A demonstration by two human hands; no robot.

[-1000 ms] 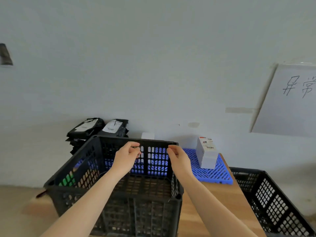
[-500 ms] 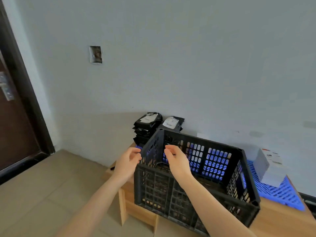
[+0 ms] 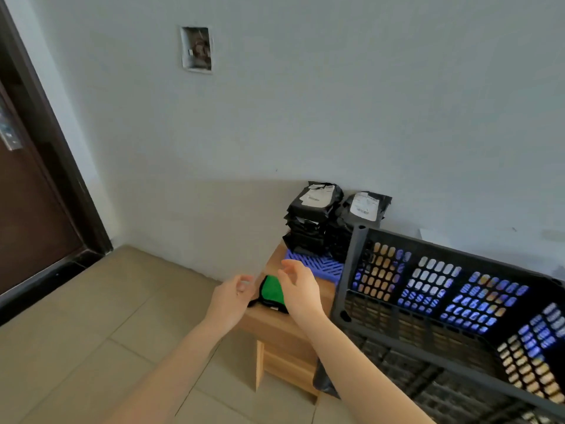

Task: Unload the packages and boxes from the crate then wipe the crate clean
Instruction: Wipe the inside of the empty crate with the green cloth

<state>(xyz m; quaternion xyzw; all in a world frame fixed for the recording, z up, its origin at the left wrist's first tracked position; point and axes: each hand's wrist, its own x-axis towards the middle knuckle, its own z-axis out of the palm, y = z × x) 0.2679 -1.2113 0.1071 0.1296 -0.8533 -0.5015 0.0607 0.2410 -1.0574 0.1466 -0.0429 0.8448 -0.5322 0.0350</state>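
Observation:
The black plastic crate stands on the wooden table at the right, and I see nothing inside it. A green cloth with a black edge lies on the table's left corner. My left hand hovers just left of the cloth with fingers loosely curled, holding nothing. My right hand hangs over the cloth's right side, fingers spread and relaxed. Two stacks of black packages with white labels sit on a blue slatted mat behind the cloth, against the wall.
A dark brown door fills the left edge. Beige floor tiles lie left of the table. The grey wall carries an open socket recess.
Both hands have let go of the crate's rim and moved left to the green cloth. My view has swung left and down, so the crate now sits at the right.

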